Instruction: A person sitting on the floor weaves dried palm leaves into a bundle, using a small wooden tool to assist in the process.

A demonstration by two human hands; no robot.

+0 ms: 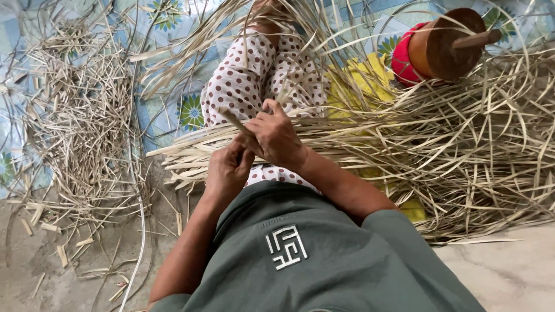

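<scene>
Many short trimmed scraps litter the floor at left, suggesting much stripping is done. At centre, the left hand and right hand close their fingers on one thin strip above the lap. Rightward, a large pile of long strips seemingly remains, crowding a wooden block; open floor lies lower left.

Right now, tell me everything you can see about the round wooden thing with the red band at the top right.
The round wooden block is brown, drum-shaped and lies tilted on its side, its flat face turned toward the camera. A short wooden peg sticks out from that face. A red band wraps its far end. It rests on the heap of pale dried strips, beside a yellow cloth, over the patterned floor mat. Loose strips cross in front of it. Neither of the hands touches it.
</scene>
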